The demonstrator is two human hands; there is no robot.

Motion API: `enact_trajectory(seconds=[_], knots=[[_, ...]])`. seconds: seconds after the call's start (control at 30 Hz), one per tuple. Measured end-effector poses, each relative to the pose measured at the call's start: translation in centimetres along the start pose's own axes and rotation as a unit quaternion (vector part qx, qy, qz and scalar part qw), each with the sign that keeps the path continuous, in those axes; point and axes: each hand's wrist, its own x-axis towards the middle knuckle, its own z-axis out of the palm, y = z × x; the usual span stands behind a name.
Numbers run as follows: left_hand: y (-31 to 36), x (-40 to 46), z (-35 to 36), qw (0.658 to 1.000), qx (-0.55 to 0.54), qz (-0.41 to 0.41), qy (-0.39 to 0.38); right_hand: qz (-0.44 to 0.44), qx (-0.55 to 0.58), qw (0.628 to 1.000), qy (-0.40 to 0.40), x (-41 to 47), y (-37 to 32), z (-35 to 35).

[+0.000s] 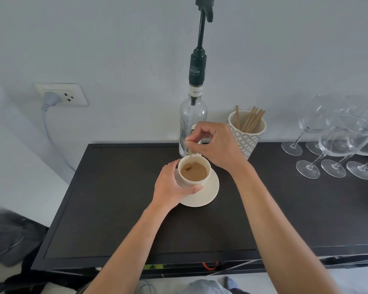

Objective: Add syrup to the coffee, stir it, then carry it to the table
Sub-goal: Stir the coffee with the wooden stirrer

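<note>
The right hand (216, 143) pinches the top of a thin stirrer (191, 154) between thumb and fingertips, the other fingers curled in; the stick runs nearly upright, tilted a little, from the pinch down into the coffee (193, 171), its lower end dipped at the far left of the surface. The left hand (172, 185) wraps the near-left side of the cup (192, 181), thumb along the front wall and fingers around the back, steadying it on its saucer (208, 194). Cup and saucer sit on the dark counter (115, 198), just in front of the syrup bottle (192, 124) with its tall pump, which stands against the wall; a patterned holder of spare sticks (248, 132) is just to the bottle's right, and wine glasses (336, 145) stand well apart on the far right. By my reading the stirring is the step in hand. For the carry, the cup lies directly under the right hand and already in the left, so the left is the nearer; the saucer's rim is free on the right side for the other hand once the stick comes straight up along its own axis
</note>
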Motion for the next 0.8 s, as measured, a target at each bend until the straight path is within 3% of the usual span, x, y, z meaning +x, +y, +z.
enact_trajectory(seconds=[0.17, 0.3, 0.47, 0.6, 0.8], knots=[[-0.19, 0.12, 0.07, 1.000, 0.001, -0.004, 0.000, 0.015, 0.018, 0.997, -0.074, -0.32, -0.16, -0.55], [-0.11, 0.02, 0.07, 1.000, -0.003, 0.005, 0.002, -0.002, -0.007, 1.000, -0.008, -0.19, -0.04, -0.13], [-0.05, 0.03, -0.03, 1.000, -0.001, 0.001, -0.001, 0.020, 0.009, 0.998, -0.066, -0.34, -0.09, -0.47], [-0.02, -0.03, 0.06, 1.000, -0.002, 0.005, 0.004, -0.002, -0.019, 1.000, 0.003, -0.18, 0.01, -0.11], [0.03, 0.00, -0.01, 1.000, 0.010, -0.001, 0.002, 0.014, -0.006, 0.999, -0.033, -0.29, -0.03, 0.03]])
